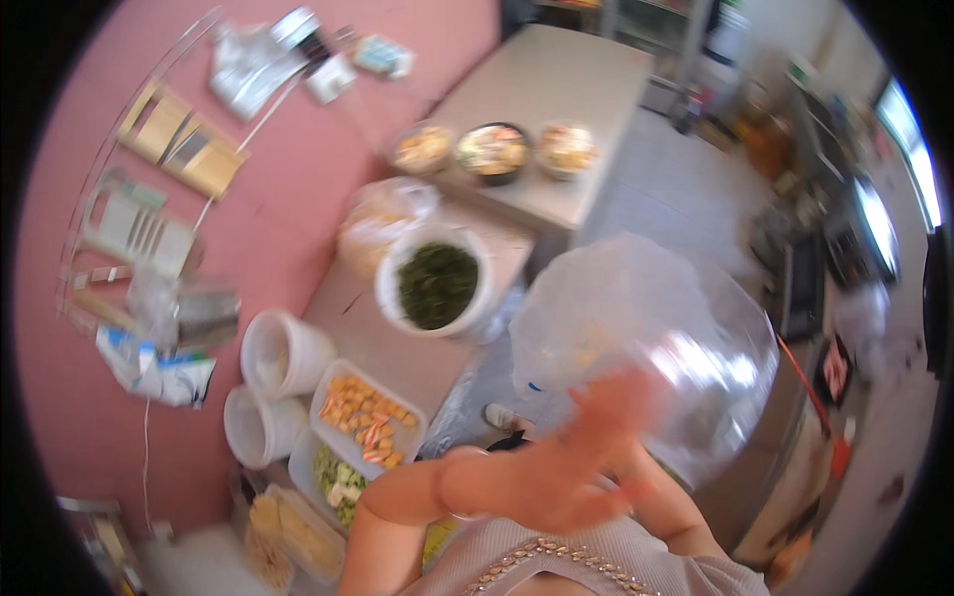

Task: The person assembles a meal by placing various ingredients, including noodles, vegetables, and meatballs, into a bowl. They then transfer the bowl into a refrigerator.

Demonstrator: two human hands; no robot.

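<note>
A large clear plastic bag [618, 298], puffed out, spreads before me at the right of centre. My left hand [566, 469], blurred, reaches across my body with thumb and fingers apart and overlaps the bag's near side in the view; contact is unclear. Behind it, my right hand [628, 453] is mostly hidden near the same side of the bag, and its grip cannot be made out. Left of the bag, a white tub [384, 298] of dark green shredded food stands on the table [358, 328], beside a knotted plastic bag [373, 223] of pale orange food.
Three filled bowls [492, 153] line the farther table's near edge. At the lower left are two white tubs [287, 350], a tray [421, 425] of orange pieces, a container of chopped greens [302, 462] and a box of yellowish food [328, 555]. A counter with appliances [857, 231] runs along the right.
</note>
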